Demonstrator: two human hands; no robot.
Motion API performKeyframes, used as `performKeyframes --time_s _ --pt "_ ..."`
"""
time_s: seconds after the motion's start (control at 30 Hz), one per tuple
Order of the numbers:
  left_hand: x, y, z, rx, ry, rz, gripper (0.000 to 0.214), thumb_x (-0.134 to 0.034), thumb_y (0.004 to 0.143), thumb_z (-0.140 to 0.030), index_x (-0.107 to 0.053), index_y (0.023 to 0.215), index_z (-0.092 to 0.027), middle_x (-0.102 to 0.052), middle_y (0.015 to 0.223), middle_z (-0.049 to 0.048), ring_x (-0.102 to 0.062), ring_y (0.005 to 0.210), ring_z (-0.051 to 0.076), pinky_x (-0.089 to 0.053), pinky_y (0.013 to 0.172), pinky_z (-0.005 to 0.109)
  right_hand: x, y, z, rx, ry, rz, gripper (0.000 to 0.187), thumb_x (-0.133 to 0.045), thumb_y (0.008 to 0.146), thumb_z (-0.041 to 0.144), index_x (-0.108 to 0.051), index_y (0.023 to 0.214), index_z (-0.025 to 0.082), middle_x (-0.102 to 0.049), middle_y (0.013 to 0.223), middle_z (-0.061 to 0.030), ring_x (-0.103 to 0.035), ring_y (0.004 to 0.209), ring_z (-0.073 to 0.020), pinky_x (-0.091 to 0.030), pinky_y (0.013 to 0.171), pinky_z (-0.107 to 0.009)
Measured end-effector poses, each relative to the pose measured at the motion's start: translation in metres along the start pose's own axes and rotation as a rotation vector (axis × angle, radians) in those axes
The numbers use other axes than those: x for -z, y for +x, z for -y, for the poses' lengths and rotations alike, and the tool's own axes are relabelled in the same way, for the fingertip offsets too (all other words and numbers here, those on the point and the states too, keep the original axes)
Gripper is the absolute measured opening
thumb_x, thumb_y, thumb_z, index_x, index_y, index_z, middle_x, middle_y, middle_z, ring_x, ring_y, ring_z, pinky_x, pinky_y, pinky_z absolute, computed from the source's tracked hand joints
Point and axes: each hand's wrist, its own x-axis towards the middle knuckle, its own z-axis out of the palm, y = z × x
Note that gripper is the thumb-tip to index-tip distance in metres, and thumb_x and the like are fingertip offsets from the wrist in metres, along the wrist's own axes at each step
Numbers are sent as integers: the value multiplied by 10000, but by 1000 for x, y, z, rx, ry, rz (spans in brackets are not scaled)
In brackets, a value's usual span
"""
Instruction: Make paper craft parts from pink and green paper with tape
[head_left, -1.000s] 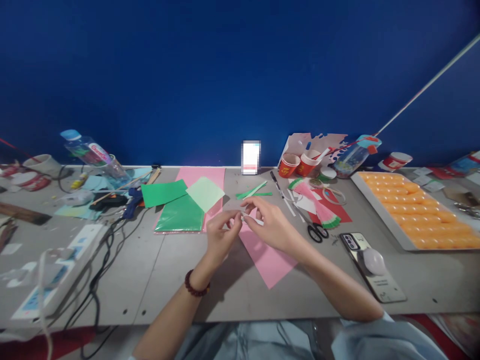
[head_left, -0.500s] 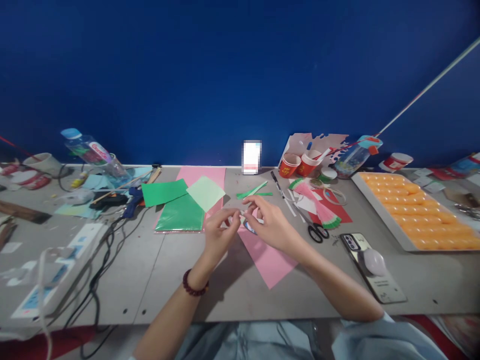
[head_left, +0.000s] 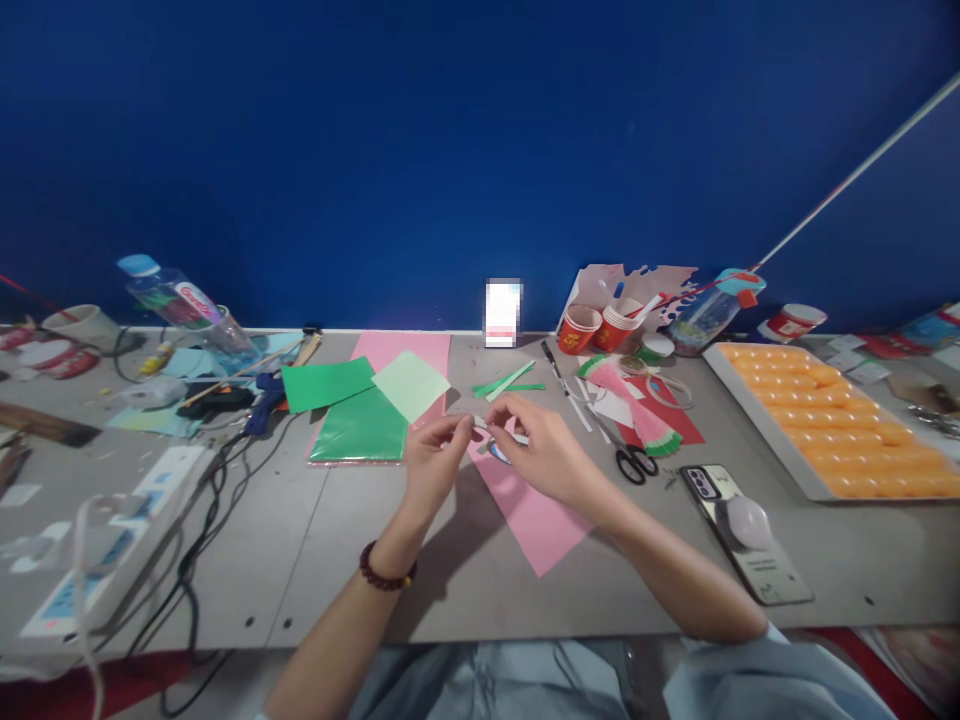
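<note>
My left hand [head_left: 433, 462] and my right hand [head_left: 541, 449] meet above the grey table, fingertips pinched together on a small white strip [head_left: 482, 424] held between them. It is too small to name with certainty; it looks like paper or tape. A small blue and white object [head_left: 498, 452] lies just below my right fingers on a pink paper sheet [head_left: 534, 515]. My left wrist wears a dark red bead bracelet [head_left: 382, 577].
Green sheets [head_left: 352, 415] lie to the left, with a water bottle [head_left: 184, 306], cables and a power strip [head_left: 112, 540] beyond. To the right are scissors [head_left: 632, 462], a phone [head_left: 739, 530], red cups [head_left: 596, 328], a watermelon-patterned paper fan [head_left: 637, 410] and a tray of orange balls [head_left: 840, 420].
Both hands have drifted slightly up and away from me, still pinching the white strip. The small blue and white object below my right hand has come into sight.
</note>
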Motion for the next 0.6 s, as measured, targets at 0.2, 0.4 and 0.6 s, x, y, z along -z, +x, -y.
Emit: performKeyframes --time_s 0.2,0.4,0.6 --pt "3 2 1 56 -54 17 264 -628 783 -368 -696 613 -177 -687 603 30 -588 538 124 -432 457 217 0 -3 3 56 -28 -26 205 -457 836 126 -616 922 222 -663 904 -18 -587 826 -150 -423 712 -267" --pt "5 5 5 126 -136 -23 253 -641 764 -385 -721 673 -163 -671 556 32 -553 477 110 -391 417 204 -4 -9 1 121 -202 -41 307 -481 851 143 -640 1085 262 -655 981 -33 -597 842 -161 -433 681 -258" --pt "5 4 7 140 -91 -13 276 -630 769 -413 -734 716 -163 -670 568 31 -543 478 109 -378 416 205 -9 -14 0 102 -434 -9 397 -417 877 157 -595 1203 295 -628 953 -47 -581 700 -144 -368 538 -244"
